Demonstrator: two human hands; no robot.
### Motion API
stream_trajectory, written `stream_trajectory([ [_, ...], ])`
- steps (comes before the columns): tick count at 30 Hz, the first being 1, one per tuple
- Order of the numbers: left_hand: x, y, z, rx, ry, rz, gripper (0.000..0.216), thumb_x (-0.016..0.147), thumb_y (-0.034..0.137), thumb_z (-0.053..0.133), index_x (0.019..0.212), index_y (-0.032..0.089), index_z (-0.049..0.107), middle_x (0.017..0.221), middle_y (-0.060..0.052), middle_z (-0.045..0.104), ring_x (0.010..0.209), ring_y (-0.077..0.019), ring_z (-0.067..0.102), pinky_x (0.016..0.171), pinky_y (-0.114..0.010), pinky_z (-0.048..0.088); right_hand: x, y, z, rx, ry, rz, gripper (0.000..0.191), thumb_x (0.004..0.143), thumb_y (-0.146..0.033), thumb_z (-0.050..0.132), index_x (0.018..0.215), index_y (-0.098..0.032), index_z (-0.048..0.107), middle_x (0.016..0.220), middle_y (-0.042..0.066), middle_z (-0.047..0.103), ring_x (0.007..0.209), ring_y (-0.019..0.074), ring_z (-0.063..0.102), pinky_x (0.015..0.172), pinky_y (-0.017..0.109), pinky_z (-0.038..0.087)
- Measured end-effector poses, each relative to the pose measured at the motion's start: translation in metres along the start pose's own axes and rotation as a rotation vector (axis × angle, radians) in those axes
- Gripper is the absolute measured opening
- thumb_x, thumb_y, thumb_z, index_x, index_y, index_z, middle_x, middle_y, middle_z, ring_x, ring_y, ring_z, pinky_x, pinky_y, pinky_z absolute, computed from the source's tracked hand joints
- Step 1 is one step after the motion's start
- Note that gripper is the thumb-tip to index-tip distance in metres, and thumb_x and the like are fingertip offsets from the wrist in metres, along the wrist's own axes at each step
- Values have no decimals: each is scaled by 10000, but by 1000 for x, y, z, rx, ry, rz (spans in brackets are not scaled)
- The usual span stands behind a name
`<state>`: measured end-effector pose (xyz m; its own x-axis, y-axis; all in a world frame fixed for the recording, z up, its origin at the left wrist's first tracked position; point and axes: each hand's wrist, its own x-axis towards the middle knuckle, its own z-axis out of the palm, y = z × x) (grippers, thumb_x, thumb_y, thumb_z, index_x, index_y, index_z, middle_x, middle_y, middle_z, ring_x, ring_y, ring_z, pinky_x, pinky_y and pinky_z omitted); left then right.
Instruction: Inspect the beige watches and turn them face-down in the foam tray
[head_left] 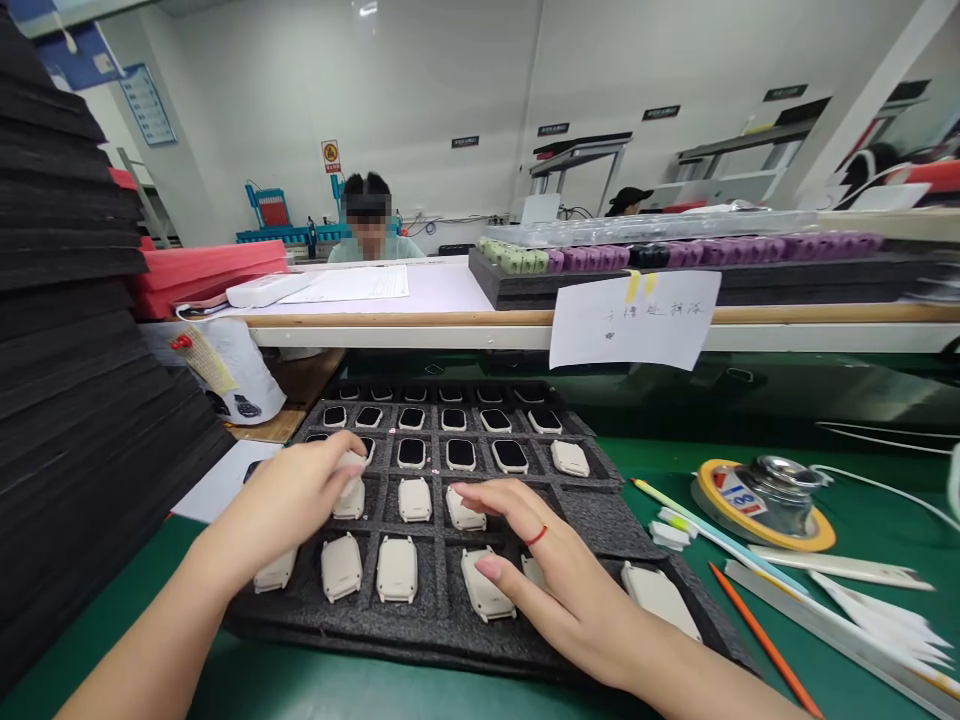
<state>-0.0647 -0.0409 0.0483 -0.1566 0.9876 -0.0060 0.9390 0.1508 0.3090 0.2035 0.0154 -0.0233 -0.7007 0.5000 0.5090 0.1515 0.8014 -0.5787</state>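
Neatly, pale watches (397, 568) sit in a black foam tray (405, 628) on the green table (300, 690).
At the tray's left side, the left hand (304, 490) curls its fingers at a watch; whether it pinches it, I cannot tell. The right hand (555, 568) has its thumb and forefinger spread over two watches lying back-up. Dark screens (460, 455) face up farther back. A yellow tape roll (706, 488) lies to the tray's right.

Red ring (537, 536) on right hand (574, 572)
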Motion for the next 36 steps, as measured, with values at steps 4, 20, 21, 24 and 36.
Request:
stream_trajectory([
  [4, 25, -41, -5, 81, -53, -116, 291, 919, 334, 368, 1012, 220, 619, 942, -76, 706, 842, -261, 666, 706, -309, 429, 0, -1, 1, -38, -9, -3, 376, 1004, -325, 440, 1378, -288, 414, 1257, 84, 579, 1148, 200, 589, 961, 369, 534],
  [20, 18, -63, -29, 92, 96, -172, 237, 884, 224, 479, 997, 184, 684, 1047, -94, 723, 977, -273, 657, 766, -342, 483, 6, 2, 3, -123, 15, 52, 304, 967, -333, 510, 1267, -291, 540, 1201, 81, 647, 1112, 228, 650, 925, 389, 569],
  [21, 20, -65, -28, 86, 76, -161, 214, 903, 247, 503, 1003, 177, 679, 1035, -86, 719, 959, -253, 659, 780, -350, 497, 8, 2, 3, -127, -1, 66, 292, 964, -336, 515, 1248, -285, 557, 1195, 82, 652, 1109, 231, 652, 925, 395, 569],
  [24, 31, -70, -16, 81, -8, -104, 245, 922, 350, 591, 1063, 158, 649, 1084, -70, 677, 968, -207, 647, 861, -412, 528, 20, -2, 2, -177, -114, 95, 312, 942, -325, 552, 1246, -260, 580, 1225, 91, 653, 1145, 249, 635, 961, 431, 548],
  [36, 58, -90, -1, 85, -47, -17, 312, 928, 366, 590, 1164, 164, 611, 1172, -82, 637, 1002, -220, 638, 860, -430, 544, 136, 30, 25, -512, -485, 189, 291, 948, -329, 611, 1190, -166, 610, 1225, 86, 631, 1062, 230, 639, 903, 454, 537],
])
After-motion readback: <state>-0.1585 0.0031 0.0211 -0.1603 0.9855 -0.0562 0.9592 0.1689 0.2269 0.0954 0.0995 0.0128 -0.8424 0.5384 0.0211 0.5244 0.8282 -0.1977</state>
